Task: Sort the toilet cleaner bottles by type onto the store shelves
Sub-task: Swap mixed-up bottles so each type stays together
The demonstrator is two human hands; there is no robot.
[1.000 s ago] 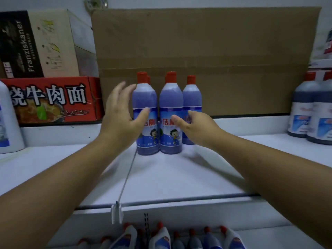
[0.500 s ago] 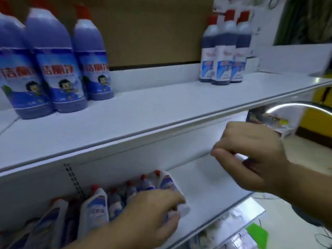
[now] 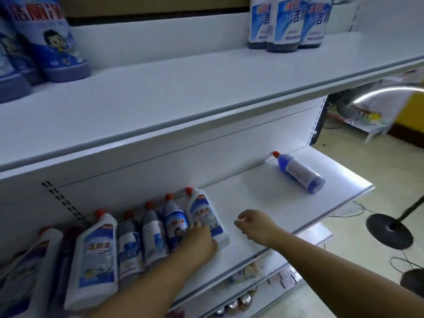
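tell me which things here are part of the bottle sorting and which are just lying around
Part of the job:
- mixed bottles lying in a row on the lower shelf
- lone blue bottle on its side
- purple bottles and dark bottles standing on the upper shelf
- left hand, right hand

Lying about:
- round black stand base on the floor
- loose cables

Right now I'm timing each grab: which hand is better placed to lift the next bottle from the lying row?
Left. The left hand already rests on the white bottle at the row's right end, beside the purple cartoon-label bottle. The right hand hovers loosely curled over the bare lower shelf, touching nothing.
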